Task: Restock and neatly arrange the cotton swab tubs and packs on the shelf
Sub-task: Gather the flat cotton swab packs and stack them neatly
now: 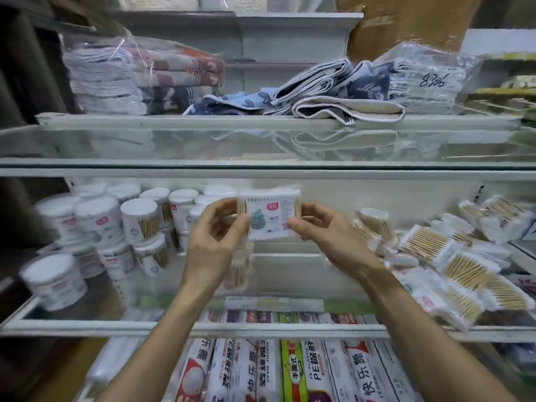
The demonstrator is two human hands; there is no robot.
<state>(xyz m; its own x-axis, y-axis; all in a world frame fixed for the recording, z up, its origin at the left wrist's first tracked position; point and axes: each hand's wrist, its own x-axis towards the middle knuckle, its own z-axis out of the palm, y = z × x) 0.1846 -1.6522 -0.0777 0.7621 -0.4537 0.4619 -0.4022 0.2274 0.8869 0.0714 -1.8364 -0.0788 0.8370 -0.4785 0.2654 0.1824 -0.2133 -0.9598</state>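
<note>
Pinching clear-wrapped rectangular swab pack [268, 219], left hand [216, 232] and right hand [323, 227] at ends — slick film may slip onto white round tubs [139, 219], nine o'clock.

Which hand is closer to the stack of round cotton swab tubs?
The left hand. It pinches the left edge of the pack, just right of the tubs; the right hand pinches its right edge, farther from them.

Dim soft light, motion blur, bowed edges
</note>
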